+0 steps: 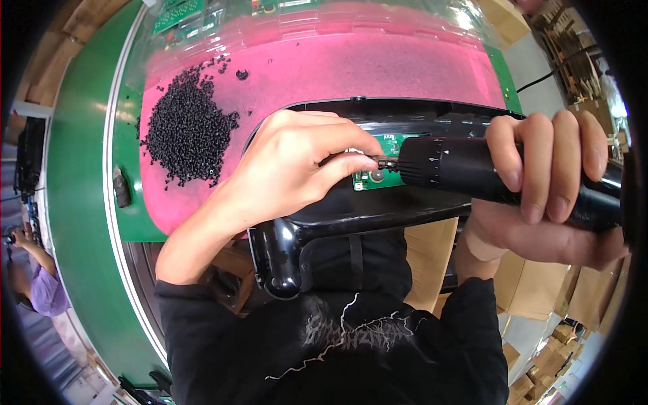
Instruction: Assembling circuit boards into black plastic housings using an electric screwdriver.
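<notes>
My right hand [550,165] is wrapped round a black electric screwdriver [466,162], which lies nearly level and points left. My left hand [317,155] has thumb and forefinger pinched at the screwdriver's tip, on a small dark piece; whether it is a screw or the bit, I cannot tell. Below the tip a green circuit board [368,183] sits inside a glossy black plastic housing [358,212], partly hidden by my left hand and the screwdriver. The housing's rounded leg [280,260] sticks out toward me over the table's near edge.
A heap of small black screws [185,128] lies on the pink mat [304,64], left of the housing. A short dark object [121,187] rests on the green table [81,169]. Behind are clear plastic trays [324,23] with green boards. Cardboard boxes [536,287] stand at right; another person [47,290] sits far left.
</notes>
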Motion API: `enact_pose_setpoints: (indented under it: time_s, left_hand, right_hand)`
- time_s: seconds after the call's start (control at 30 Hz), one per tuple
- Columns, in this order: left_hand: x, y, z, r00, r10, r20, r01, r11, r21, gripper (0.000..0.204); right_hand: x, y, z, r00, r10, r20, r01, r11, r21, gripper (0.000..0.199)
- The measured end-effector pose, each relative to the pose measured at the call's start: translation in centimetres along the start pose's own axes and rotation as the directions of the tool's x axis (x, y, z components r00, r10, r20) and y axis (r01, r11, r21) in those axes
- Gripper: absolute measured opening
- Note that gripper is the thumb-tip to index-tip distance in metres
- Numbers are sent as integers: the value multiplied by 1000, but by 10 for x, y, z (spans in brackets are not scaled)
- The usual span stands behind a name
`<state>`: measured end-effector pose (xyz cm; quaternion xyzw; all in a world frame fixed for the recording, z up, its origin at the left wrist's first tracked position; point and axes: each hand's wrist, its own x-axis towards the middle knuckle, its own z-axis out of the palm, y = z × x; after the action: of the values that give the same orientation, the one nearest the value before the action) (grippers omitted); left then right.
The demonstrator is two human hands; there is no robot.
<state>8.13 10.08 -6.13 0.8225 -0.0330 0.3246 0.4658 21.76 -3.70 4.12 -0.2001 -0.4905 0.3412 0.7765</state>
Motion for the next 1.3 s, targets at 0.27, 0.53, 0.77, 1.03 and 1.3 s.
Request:
enact_pose_setpoints:
  time_s: [0.27, 0.53, 0.77, 1.03, 1.3]
  left_hand:
    - [6, -2, 3, 906, 404, -123, -321, 849, 420, 23]
    - [3, 0, -9, 943, 176, -281, -55, 919, 390, 14]
    - [-1, -2, -6, 972, -46, -228, 101, 966, 239, 8]
    - [-8, -4, -6, 988, -141, -67, 154, 949, 276, 9]
    - [-11, -4, -5, 993, -117, 16, 105, 936, 335, 12]
  right_hand:
    - [5, -7, -8, 997, 79, -19, -81, 961, -264, 58]
    - [5, 6, -12, 967, 227, -117, -256, 844, -471, 73]
    - [-5, 26, -17, 960, 218, -175, -276, 840, -468, 74]
    - [2, 27, -11, 945, 280, -169, -325, 761, -562, 73]
    - [7, 33, -12, 915, 390, -102, -363, 686, -631, 72]
